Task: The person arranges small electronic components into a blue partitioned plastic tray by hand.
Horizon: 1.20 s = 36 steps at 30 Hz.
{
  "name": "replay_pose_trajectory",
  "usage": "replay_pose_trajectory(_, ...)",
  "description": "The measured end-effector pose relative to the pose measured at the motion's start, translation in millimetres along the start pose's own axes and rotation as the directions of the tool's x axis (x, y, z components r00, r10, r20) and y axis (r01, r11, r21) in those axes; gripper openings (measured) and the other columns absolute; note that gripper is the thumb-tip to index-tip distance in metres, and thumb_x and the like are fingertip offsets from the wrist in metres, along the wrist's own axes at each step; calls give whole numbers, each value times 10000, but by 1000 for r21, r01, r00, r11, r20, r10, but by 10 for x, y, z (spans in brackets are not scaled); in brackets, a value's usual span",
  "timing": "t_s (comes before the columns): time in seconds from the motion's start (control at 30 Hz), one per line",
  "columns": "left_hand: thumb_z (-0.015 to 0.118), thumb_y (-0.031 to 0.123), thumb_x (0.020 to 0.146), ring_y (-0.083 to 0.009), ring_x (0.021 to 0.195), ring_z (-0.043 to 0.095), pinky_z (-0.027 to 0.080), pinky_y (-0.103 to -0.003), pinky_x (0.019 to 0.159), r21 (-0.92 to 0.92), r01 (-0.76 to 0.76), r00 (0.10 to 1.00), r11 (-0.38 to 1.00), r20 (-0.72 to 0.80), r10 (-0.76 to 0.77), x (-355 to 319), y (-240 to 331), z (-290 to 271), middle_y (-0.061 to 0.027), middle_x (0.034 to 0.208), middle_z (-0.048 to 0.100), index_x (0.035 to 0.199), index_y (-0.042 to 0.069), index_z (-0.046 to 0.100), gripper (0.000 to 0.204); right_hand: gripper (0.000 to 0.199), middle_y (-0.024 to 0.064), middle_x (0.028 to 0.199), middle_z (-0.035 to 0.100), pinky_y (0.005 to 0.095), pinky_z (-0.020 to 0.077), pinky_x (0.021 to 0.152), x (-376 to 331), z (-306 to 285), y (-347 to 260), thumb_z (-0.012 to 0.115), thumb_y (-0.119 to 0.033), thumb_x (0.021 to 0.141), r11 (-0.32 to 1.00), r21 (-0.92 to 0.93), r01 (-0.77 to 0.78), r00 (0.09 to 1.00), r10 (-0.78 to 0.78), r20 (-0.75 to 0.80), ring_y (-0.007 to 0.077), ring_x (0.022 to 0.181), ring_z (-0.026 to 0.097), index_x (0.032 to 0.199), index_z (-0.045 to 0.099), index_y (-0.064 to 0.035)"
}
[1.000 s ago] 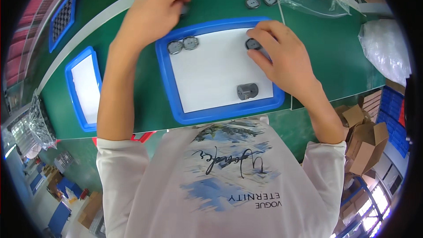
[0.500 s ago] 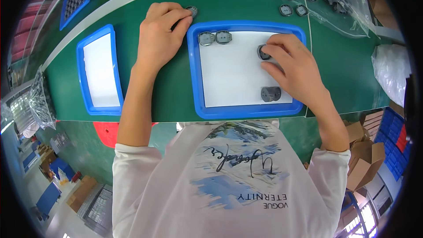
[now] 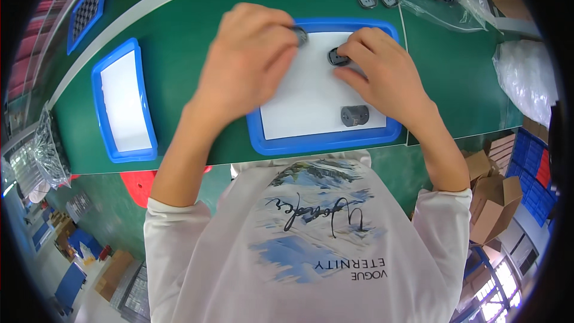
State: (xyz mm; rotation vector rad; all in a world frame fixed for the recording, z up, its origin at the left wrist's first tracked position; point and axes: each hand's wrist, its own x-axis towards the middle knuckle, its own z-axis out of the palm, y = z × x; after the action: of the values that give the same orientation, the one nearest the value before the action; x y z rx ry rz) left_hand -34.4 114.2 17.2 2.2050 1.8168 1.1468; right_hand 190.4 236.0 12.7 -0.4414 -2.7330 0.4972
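Left hand: the person's left hand is over the upper left of the near tray, blurred; its thumb and fingers appear to grasp a grey round cap at their tips.
Left cap: at the left fingertips, overlapping the tray's top rim in this view; grey, rounded, its face too blurred to read.
Right hand: the right hand reaches in from the tray's right side, fingers bent onto a dark round cap; the thumb lies just below it, and whether it grips cannot be told.
Right cap: under the right fingertips, over the white sheet, to the right of the left cap and apart from it; nearly black rim, slightly paler face, small details on it.
Grey cylinder: a short cylindrical housing lies on its side on the sheet, below the right cap and left of the right wrist; matte grey, flat end showing.
Near tray: a blue rimmed tray lined with a white sheet, on the green tabletop.
Beyond the tray: two loose dark caps sit side by side, near a clear plastic bag with more dark pieces.
Left side: a second blue tray, also lined in white.
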Motion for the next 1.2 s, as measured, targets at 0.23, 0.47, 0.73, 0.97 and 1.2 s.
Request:
replay_pose_trajectory(0.23, 757, 29, 741, -327, 1172, 520, 440, -452, 974, 150, -17, 995, 989, 103, 2, 57, 95, 275, -120, 1196, 620, 862, 35, 718, 127, 176, 57, 901, 631, 401, 519, 700, 32, 35, 23, 751, -150, 847, 993, -83, -81, 997, 81, 3, 281, 838, 644, 990, 679, -77)
replay_pose_trajectory(0.47, 758, 49, 778, -326, 1129, 556, 448, -440, 971, 143, 47, 989, 989, 133, -67, 70, 24, 284, -126, 1195, 621, 898, 52, 716, 128, 159, 86, 851, 643, 415, 511, 671, 206, 159, 40, 733, -168, 871, 998, -9, -60, 998, 60, -27, 291, 815, 650, 955, 655, -59)
replay_pose_trajectory(0.73, 773, 42, 782, -332, 1093, 591, 508, -420, 916, 70, 113, 981, 991, 152, -122, 116, 69, 184, -102, 1187, 632, 939, 69, 709, 172, 240, 91, 853, 663, 384, 527, 660, 138, 17, 70, 754, -177, 868, 999, 12, -33, 998, 34, -51, 277, 769, 657, 1066, 687, -58)
replay_pose_trajectory(0.97, 740, 112, 815, -326, 937, 615, 492, -438, 847, 60, 115, 967, 992, 222, -126, 878, 88, 450, -107, 909, 648, 902, 61, 670, 123, 250, 65, 950, 668, 299, 511, 688, 90, -475, 861, 720, -74, 872, 951, 27, -309, 939, 309, -154, 172, 761, 625, 1120, 709, -50)
replay_pose_trajectory(1.2, 737, 194, 852, -353, 891, 639, 522, -446, 800, 152, -5, 959, 988, 281, -38, 1203, -128, 904, -147, 900, 649, 1023, 24, 633, 263, 179, 92, 1054, 639, 354, 529, 783, 192, -343, 1209, 725, -72, 874, 997, 12, -76, 991, 76, -110, 275, 889, 653, 1041, 687, -21)
